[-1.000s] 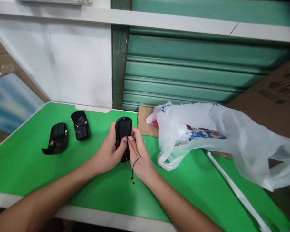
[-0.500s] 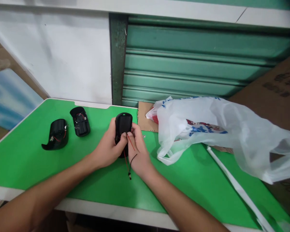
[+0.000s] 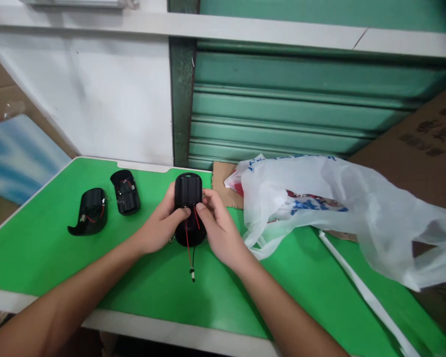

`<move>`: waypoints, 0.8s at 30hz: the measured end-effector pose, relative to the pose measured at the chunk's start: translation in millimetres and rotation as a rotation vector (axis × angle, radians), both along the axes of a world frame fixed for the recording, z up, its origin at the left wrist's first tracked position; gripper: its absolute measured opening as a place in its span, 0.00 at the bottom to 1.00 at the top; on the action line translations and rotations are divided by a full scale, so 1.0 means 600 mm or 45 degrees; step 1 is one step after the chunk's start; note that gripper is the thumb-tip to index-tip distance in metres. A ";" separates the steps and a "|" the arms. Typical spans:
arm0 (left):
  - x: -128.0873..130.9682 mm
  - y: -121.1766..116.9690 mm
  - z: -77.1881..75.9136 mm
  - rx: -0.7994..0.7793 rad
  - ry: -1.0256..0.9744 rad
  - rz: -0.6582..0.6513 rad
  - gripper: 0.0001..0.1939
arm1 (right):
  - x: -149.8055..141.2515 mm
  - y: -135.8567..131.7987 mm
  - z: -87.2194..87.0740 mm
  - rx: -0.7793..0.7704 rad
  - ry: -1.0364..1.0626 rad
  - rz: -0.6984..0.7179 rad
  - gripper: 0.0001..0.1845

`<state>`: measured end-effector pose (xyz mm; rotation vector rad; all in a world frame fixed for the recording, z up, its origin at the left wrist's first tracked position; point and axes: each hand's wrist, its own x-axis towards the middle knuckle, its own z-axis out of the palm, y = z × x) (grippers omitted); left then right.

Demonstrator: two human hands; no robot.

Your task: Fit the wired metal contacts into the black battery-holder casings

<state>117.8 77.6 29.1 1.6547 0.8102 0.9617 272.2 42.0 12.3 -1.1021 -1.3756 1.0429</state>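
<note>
A black case (image 3: 188, 189) is held upright between both hands, over the middle of the green surface (image 3: 141, 292); whether its lower end is rested on the surface cannot be told. Its left side is gripped by the left hand (image 3: 166, 221), the thumb being pressed on the front face. The right side is gripped by the right hand (image 3: 220, 225), its thumb placed near a short red wire (image 3: 196, 218). A long red wire (image 3: 188, 243) and a black wire (image 3: 194, 254) are run down from the case to a small plug (image 3: 192, 274). Grooves are seen in the upper part of the case.

To the left, a curved case (image 3: 92, 213) and a smaller case (image 3: 127, 194) are laid well apart from the hands; red wiring is contained in each. To the right, a white plastic bag (image 3: 278, 181) is laid partly over a cardboard piece (image 3: 223, 173). Something red (image 3: 238, 189) is seen within the bag; its kind cannot be told.
</note>
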 end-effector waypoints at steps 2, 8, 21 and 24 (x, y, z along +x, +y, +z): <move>-0.005 0.002 0.002 -0.050 -0.034 -0.032 0.28 | 0.006 0.001 0.003 0.034 0.004 0.021 0.13; -0.012 -0.002 0.008 0.043 0.088 -0.024 0.26 | 0.014 0.001 0.006 0.064 -0.114 -0.015 0.14; -0.010 -0.010 0.009 0.112 0.171 -0.054 0.27 | 0.017 -0.004 0.015 0.136 -0.305 -0.048 0.12; -0.010 -0.009 0.006 0.135 0.187 -0.050 0.27 | 0.016 -0.003 0.010 0.161 -0.353 -0.065 0.12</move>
